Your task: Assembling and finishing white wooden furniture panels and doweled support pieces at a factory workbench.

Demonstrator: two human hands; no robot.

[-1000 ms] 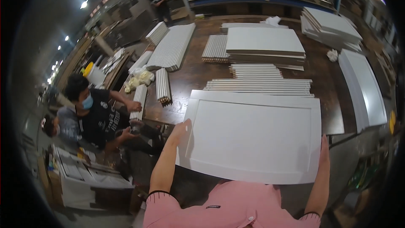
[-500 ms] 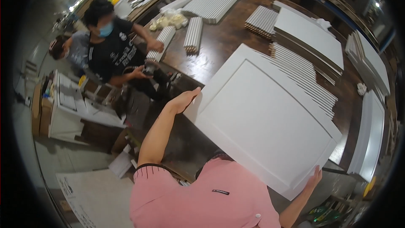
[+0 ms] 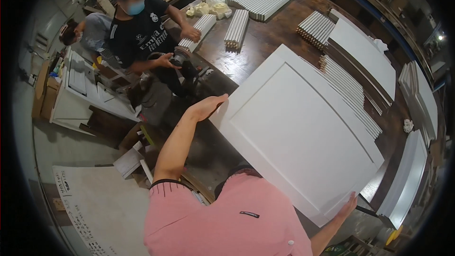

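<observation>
left hand [image 3: 208, 107]: head view, i gripped the white panel [image 3: 303, 137] by one short edge.
right hand [image 3: 348, 206]: i gripped the opposite edge.
white panel: sat between them, partly hiding the table [image 3: 279, 31].
both hands: seemingly at the supporting step; the next move called for even grips.

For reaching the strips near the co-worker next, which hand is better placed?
Probably the left hand: it holds the panel nearer the strips; the right hand holds the opposite edge, farther away.
</observation>
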